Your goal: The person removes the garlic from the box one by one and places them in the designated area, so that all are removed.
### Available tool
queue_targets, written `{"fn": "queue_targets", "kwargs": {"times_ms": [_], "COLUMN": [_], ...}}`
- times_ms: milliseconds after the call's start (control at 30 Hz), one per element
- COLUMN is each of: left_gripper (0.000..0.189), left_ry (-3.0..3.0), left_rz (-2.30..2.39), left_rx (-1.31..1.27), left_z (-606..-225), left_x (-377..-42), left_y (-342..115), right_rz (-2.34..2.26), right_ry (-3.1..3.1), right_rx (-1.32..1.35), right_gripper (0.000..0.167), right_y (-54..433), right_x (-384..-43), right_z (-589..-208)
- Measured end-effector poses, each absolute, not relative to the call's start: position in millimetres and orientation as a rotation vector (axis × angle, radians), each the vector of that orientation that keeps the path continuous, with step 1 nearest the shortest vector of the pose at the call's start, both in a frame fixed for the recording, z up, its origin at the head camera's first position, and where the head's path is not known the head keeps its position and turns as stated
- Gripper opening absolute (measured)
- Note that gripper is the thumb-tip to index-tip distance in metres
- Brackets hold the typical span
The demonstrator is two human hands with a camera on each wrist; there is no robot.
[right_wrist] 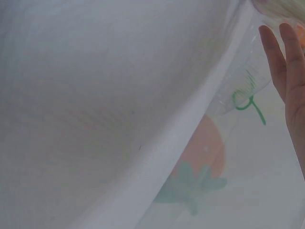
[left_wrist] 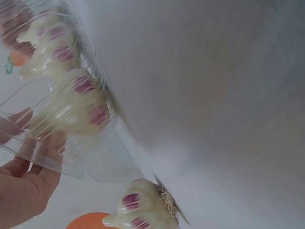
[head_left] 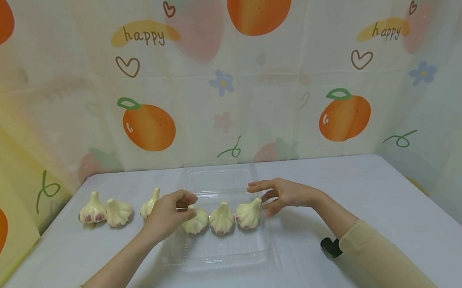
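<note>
A clear plastic container [head_left: 222, 254] with its lid [head_left: 219, 178] folded open holds three garlic bulbs in a row. At the left end, my left hand [head_left: 168, 215] has its thumb and fingers about the neck of the left bulb [head_left: 196, 224]. In the left wrist view, that bulb [left_wrist: 76, 107] and the fingertips show through the clear wall. The middle bulb [head_left: 222, 219] stands between the other two. At the right end, my right hand [head_left: 285, 193] is beside the right bulb [head_left: 249, 215], fingers extended and spread; the right wrist view shows fingertips close to a bulb [right_wrist: 281, 9].
Two garlic bulbs, one farther left [head_left: 92, 209] and one beside it [head_left: 119, 213], stand on the white table [head_left: 335, 270]. Another bulb [head_left: 149, 204] is partly hidden behind the left hand. A fruit-patterned curtain [head_left: 267, 87] hangs behind the table.
</note>
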State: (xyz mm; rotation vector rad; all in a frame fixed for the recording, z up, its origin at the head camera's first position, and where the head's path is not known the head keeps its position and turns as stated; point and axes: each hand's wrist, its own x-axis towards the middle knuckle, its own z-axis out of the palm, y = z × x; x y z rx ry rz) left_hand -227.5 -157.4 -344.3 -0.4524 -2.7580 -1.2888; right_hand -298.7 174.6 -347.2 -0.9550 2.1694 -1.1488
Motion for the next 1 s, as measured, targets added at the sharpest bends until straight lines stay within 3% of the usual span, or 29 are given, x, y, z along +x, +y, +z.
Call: {"fn": "queue_targets", "kwargs": {"times_ms": [1000], "left_gripper": [0.011], "left_ry": [-2.761], "left_rz": [-1.175], "left_rx": [-0.404], "left_z": [-343.3], "left_x": [-225.6], "left_y": [-155.3], "right_rz": [-1.146], "right_ry": [2.171], "right_rx": [-0.968], "right_gripper": [0.077], "right_y": [173.5], "right_x": [-300.0], "right_z": [-347.8]}}
